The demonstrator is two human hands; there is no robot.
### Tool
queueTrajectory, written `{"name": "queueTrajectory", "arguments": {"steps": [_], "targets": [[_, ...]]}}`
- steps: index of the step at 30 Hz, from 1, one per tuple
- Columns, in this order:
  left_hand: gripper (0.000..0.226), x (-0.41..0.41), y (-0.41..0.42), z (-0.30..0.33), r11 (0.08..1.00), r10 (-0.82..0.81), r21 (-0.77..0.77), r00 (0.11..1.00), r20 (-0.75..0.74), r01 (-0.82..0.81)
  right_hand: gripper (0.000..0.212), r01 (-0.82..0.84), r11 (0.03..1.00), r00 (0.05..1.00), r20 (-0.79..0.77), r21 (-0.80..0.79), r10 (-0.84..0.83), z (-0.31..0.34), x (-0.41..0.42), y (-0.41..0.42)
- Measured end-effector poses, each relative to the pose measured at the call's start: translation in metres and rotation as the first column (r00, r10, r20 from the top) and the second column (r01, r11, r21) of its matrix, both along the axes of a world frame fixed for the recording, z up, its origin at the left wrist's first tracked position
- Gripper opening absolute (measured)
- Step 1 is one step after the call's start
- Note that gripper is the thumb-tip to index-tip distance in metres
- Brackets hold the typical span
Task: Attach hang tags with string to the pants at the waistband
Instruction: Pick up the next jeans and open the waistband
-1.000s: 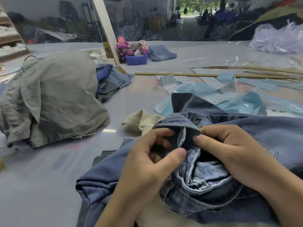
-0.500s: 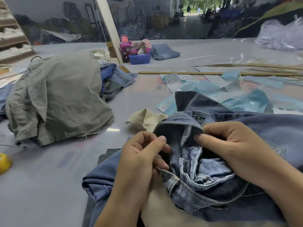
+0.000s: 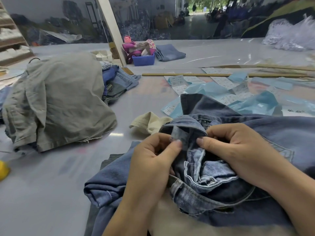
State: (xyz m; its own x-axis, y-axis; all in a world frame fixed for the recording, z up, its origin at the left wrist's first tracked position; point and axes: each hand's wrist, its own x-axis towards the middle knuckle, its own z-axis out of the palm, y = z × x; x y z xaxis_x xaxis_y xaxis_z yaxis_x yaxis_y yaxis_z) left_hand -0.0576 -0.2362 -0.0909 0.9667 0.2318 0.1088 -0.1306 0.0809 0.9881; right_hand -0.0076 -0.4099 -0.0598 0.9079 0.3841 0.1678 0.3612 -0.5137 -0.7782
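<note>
My left hand (image 3: 153,160) pinches a belt loop (image 3: 177,136) on the jeans (image 3: 281,133) bunched on the table (image 3: 51,184), my right hand (image 3: 235,150) grips the waistband (image 3: 185,124); if the denim slips, I'd probably lose the loop.

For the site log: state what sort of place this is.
Probably a garment finishing workshop: heaps of clothes such as the grey pile, printed paper tags strewn on a big table, and both hands working a jeans waistband.
</note>
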Motion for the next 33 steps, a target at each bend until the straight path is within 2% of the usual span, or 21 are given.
{"name": "queueTrajectory", "arguments": {"steps": [4, 7, 11, 14, 21, 24, 27, 31, 33], "targets": [[0.023, 0.000, 0.005, 0.000, 0.977, -0.009, -0.213, 0.995, -0.098, -0.013, 0.037, -0.004, 1.000, 1.000, -0.003, 0.006, 0.004, 0.001, -0.001, 0.000], [0.031, 0.001, 0.010, 0.001, 0.952, -0.045, -0.305, 0.989, -0.141, 0.000, 0.036, -0.005, 1.000, 1.000, -0.005, 0.007, 0.005, 0.002, -0.002, 0.001], [0.016, 0.004, 0.016, 0.002, 0.943, -0.148, -0.326, 0.965, -0.217, 0.071, 0.035, -0.010, 1.000, 1.000, 0.001, 0.003, 0.010, 0.002, -0.003, 0.000], [0.016, 0.005, 0.019, 0.006, 0.933, -0.212, -0.344, 0.937, -0.279, 0.108, 0.035, -0.014, 1.000, 1.000, -0.006, 0.008, 0.014, 0.003, -0.003, 0.000], [0.011, 0.006, 0.020, 0.008, 0.937, -0.221, -0.333, 0.920, -0.324, 0.108, 0.034, -0.007, 1.000, 1.000, 0.002, 0.001, 0.007, 0.002, -0.002, 0.000], [0.020, 0.005, 0.020, 0.008, 0.943, -0.225, -0.307, 0.927, -0.300, 0.129, 0.035, -0.010, 1.000, 1.000, 0.000, -0.001, 0.010, 0.001, -0.002, 0.000], [0.011, 0.004, 0.018, 0.003, 0.947, -0.216, -0.283, 0.951, -0.220, 0.150, 0.036, -0.017, 1.000, 1.000, -0.004, 0.007, 0.017, 0.001, -0.001, 0.000], [0.027, -0.001, 0.010, -0.006, 0.977, -0.181, -0.124, 0.983, -0.027, 0.177, 0.031, -0.029, 1.000, 1.000, -0.008, 0.012, 0.029, 0.001, -0.002, 0.000], [0.028, -0.001, 0.005, -0.008, 0.988, -0.150, -0.038, 0.989, 0.003, 0.150, 0.035, -0.032, 0.999, 0.999, -0.013, 0.024, 0.033, 0.001, -0.002, 0.000]]}}
